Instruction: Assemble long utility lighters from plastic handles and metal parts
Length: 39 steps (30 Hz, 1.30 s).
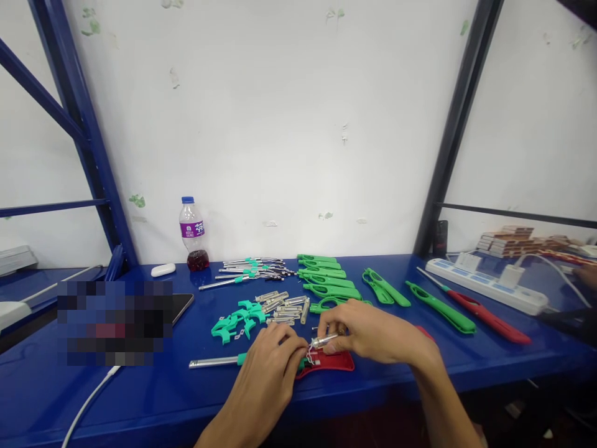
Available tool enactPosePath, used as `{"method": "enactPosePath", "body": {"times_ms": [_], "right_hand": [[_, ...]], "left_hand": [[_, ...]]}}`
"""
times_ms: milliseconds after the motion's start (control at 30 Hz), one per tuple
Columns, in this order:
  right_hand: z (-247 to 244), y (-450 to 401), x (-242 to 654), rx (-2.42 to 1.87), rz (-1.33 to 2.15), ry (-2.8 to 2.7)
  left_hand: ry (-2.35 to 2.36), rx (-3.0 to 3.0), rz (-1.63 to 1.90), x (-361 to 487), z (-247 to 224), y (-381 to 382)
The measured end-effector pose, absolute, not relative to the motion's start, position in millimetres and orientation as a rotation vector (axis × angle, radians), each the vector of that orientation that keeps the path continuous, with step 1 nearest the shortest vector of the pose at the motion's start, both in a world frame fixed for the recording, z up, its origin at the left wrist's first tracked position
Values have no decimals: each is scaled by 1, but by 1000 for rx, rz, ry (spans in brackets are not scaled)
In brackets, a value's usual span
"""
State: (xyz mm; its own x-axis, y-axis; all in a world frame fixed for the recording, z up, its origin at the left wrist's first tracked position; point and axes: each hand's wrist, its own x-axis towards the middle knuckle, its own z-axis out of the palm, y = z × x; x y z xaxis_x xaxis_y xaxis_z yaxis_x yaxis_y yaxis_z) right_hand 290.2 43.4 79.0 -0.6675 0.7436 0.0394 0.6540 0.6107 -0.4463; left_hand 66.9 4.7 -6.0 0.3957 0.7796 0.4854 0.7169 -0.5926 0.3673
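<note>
In the head view, near the front edge of the blue tabletop (153,393), the right hand (368,330) pinches a small, shiny cylinder (324,341) above a red plastic shell (339,362), while the left hand (273,358), its exact grip hidden, covers the shell's left end beside a silver metal tube (214,362).

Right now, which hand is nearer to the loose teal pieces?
Left. The left hand is at the near right of the teal pieces; the right hand is farther right.
</note>
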Motion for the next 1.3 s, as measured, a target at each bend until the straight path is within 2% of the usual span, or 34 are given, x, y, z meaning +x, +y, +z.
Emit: {"method": "enactPosePath", "body": {"times_ms": [1300], "right_hand": [[79,48,293,-1155,680,-2632]], "left_hand": [[1357,2587,1006,69,-9,6]]}}
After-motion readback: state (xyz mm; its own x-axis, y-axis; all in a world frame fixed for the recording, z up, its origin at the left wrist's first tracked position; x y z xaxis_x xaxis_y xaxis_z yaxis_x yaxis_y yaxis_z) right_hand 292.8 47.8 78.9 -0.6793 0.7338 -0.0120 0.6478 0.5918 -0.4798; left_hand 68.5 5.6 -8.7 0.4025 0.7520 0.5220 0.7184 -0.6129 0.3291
